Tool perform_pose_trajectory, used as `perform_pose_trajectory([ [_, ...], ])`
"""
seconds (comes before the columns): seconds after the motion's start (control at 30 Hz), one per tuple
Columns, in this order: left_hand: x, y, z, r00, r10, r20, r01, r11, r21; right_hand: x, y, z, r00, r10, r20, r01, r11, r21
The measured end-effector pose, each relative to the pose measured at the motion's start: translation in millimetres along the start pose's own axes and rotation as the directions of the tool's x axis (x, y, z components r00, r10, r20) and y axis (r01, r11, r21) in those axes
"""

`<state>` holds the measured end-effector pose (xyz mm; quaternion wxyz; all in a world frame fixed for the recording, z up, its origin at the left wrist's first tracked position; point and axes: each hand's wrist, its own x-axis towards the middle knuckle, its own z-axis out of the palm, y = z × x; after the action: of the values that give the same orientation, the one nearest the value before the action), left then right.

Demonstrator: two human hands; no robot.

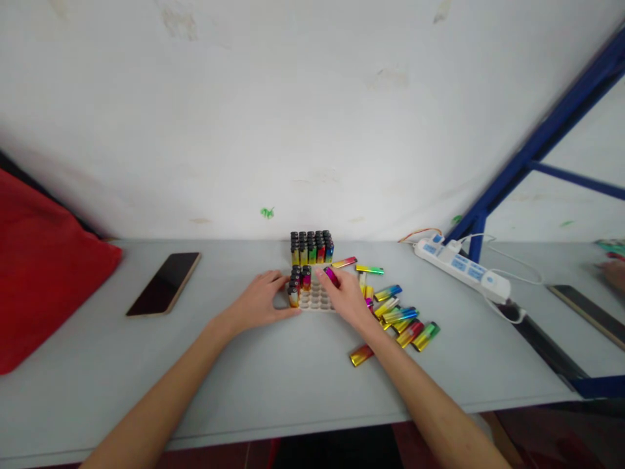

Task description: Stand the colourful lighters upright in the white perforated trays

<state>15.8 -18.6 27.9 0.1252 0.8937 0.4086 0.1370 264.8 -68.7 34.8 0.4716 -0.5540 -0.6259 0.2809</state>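
Pinches one lighter (331,276) in right hand (347,294) at the far side of one tray (319,299); spreads left hand (261,299) apart at its left edge. Blocks loose lighters (401,315) (count uncertain) at right. Has one phone (166,284) left, one power strip (459,266) right.

The right hand (347,298) partly hides the tray (315,302), and the left edge crops what seems a red bag (46,277).
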Motion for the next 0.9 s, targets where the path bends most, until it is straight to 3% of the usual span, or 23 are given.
perform_pose_trajectory([
  [0.37,-0.3,0.9,-0.6,1.0,0.012,0.006,-0.012,1.0,0.025,-3.4,-4.2,5.1,0.999,0.048,-0.012,-0.049,0.995,-0.081],
  [0.57,-0.9,1.1,-0.5,1.0,0.01,0.004,-0.011,0.999,0.032,-5.1,-6.7,0.2,0.996,-0.068,0.062,0.077,0.985,-0.157],
  [0.73,-0.5,1.9,0.1,1.0,0.003,0.001,-0.003,1.0,0.023,-5.0,-3.5,-5.4,0.958,-0.274,0.085,0.286,0.92,-0.266],
  [0.8,-0.6,2.1,0.0,1.0,0.006,0.0,-0.006,1.0,0.02,-4.3,-1.2,-7.4,0.955,-0.277,0.11,0.298,0.9,-0.317],
  [0.9,-0.9,1.8,-0.1,1.0,0.015,-0.007,-0.014,1.0,0.009,-2.8,4.4,-7.7,0.967,-0.182,0.176,0.234,0.908,-0.348],
])
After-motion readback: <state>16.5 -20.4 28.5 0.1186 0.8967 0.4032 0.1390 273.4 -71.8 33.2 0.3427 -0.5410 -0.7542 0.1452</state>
